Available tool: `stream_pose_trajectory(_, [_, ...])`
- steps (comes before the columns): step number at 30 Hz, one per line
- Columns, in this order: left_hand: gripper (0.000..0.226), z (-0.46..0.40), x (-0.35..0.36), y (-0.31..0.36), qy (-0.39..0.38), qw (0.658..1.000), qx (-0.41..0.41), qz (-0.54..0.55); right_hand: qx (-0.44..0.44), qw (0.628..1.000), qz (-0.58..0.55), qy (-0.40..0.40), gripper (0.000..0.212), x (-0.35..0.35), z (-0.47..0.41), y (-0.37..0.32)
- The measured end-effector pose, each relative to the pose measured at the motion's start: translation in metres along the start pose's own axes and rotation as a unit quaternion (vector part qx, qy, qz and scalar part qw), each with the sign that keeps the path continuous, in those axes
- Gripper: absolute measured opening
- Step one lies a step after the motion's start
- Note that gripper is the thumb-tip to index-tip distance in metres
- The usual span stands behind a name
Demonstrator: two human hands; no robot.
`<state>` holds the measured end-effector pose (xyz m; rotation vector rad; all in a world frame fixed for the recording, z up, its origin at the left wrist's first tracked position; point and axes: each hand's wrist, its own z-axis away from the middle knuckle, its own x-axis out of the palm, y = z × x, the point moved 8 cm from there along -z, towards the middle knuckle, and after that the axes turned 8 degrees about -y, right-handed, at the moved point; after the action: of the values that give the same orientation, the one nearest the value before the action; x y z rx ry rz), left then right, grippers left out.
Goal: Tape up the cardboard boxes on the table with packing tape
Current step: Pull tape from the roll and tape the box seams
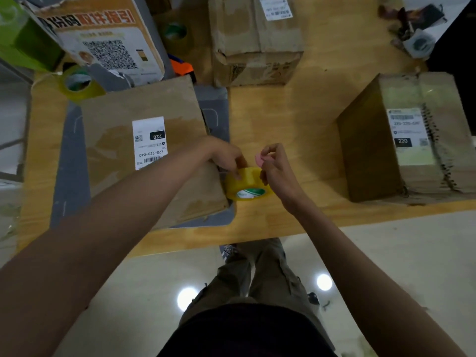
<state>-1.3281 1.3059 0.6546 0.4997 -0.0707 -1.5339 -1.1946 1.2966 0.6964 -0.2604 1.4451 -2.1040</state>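
Observation:
A yellow roll of packing tape stands at the right edge of a flat cardboard box with a white shipping label. My left hand grips the roll's far side with curled fingers. My right hand pinches a small pink piece just above the roll's right side. Two more cardboard boxes stand on the wooden table: one at the back centre, one at the right, both labelled.
A second yellow tape roll lies at the back left beside a printed box with a QR code. A grey mat lies under the near box. An orange tool and a green-cored roll sit behind. The table's front edge runs near my legs.

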Motion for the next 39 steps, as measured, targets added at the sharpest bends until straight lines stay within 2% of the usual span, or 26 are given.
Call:
stream_pose_trajectory(2, [0.049, -0.004, -0.005, 0.001, -0.024, 0.999, -0.009, -0.030, -0.007, 1.000, 0.013, 0.022, 0.035, 0.001, 0.012, 0.000])
stream_pose_trajectory(6, [0.049, -0.006, -0.008, 0.001, -0.026, 0.999, 0.009, -0.044, -0.008, 0.998, 0.046, 0.045, 0.035, 0.011, 0.030, 0.008])
stream_pose_trajectory(11, [0.010, -0.003, -0.011, 0.000, -0.016, 0.998, 0.056, -0.007, -0.015, 0.995, 0.067, 0.079, 0.027, 0.027, 0.044, 0.007])
stream_pose_trajectory(15, [0.027, -0.002, -0.012, 0.001, -0.013, 0.998, 0.063, -0.007, -0.015, 0.992, 0.075, 0.095, 0.025, 0.046, 0.042, 0.006])
stream_pose_trajectory(19, [0.011, -0.001, -0.010, 0.001, -0.009, 0.997, 0.079, 0.004, -0.014, 0.991, 0.080, 0.104, 0.007, 0.057, 0.037, 0.006])
stream_pose_trajectory(26, [0.017, -0.003, -0.009, -0.001, -0.001, 0.995, 0.091, 0.030, -0.012, 0.990, 0.074, 0.119, 0.015, 0.062, 0.032, 0.003])
stream_pose_trajectory(39, [0.019, 0.000, -0.006, 0.003, -0.018, 0.994, 0.101, 0.041, -0.002, 0.989, 0.089, 0.120, 0.013, 0.066, 0.029, 0.001])
